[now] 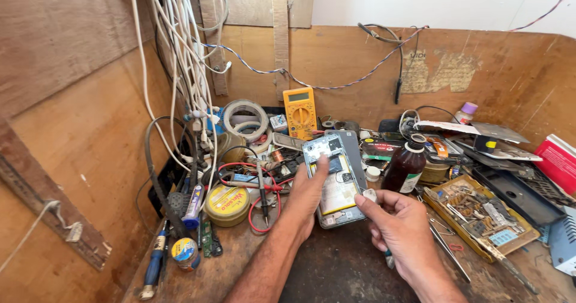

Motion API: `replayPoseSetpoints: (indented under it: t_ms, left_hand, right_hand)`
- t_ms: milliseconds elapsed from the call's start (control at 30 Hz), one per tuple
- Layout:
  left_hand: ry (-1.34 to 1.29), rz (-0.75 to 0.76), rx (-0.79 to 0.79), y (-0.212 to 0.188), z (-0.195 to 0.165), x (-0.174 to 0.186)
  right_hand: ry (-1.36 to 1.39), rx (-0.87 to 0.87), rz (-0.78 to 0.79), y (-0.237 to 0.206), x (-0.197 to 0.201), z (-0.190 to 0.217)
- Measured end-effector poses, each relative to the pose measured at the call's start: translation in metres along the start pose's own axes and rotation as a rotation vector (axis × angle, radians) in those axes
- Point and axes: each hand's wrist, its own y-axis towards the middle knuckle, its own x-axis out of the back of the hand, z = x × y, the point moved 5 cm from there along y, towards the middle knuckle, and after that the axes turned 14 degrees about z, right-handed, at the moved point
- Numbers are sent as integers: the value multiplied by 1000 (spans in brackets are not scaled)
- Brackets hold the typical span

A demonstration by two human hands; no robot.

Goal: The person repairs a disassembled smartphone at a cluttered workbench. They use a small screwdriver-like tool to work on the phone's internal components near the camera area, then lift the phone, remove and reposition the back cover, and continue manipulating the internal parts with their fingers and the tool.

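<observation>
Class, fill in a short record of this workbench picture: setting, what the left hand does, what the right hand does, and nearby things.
Setting: cluttered wooden bench
Left hand: holds an opened phone, thumb on its inside
Right hand: pinches a small white piece beside the phone
Nearby: brown bottle, yellow multimeter, round tin, tray of small parts

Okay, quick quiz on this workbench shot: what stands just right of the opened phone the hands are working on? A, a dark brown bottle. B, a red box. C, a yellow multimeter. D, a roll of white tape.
A: the dark brown bottle stands upright just right of the opened phone, which the left hand steadies.
</observation>
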Motion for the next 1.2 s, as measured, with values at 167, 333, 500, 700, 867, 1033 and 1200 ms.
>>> replayPoseSetpoints:
  t_ms: [167,333,500,700,867,1033,1200]
  left_hand:
    - [31,-83,82,-9,-7,-5]
    - [-321,14,-54,-5,-17,-1]
    - [-430,151,-123,-4,-24,5]
    - [-342,102,-118,-5,-25,7]
    - [-282,90,-101,-6,-24,6]
    - [-241,83,-104,-6,-26,5]
    - [-230,79,-106,-6,-24,4]
  right_hand:
    - [-450,176,-135,2,-6,10]
    - [-121,211,13,12,-10,14]
    - [-148,202,66,13,-15,20]
    - [-225,69,22,17,-24,21]
    - [-140,96,26,15,-25,19]
    - [-153,128,43,15,-22,15]
    - [-163,145,65,14,-20,13]
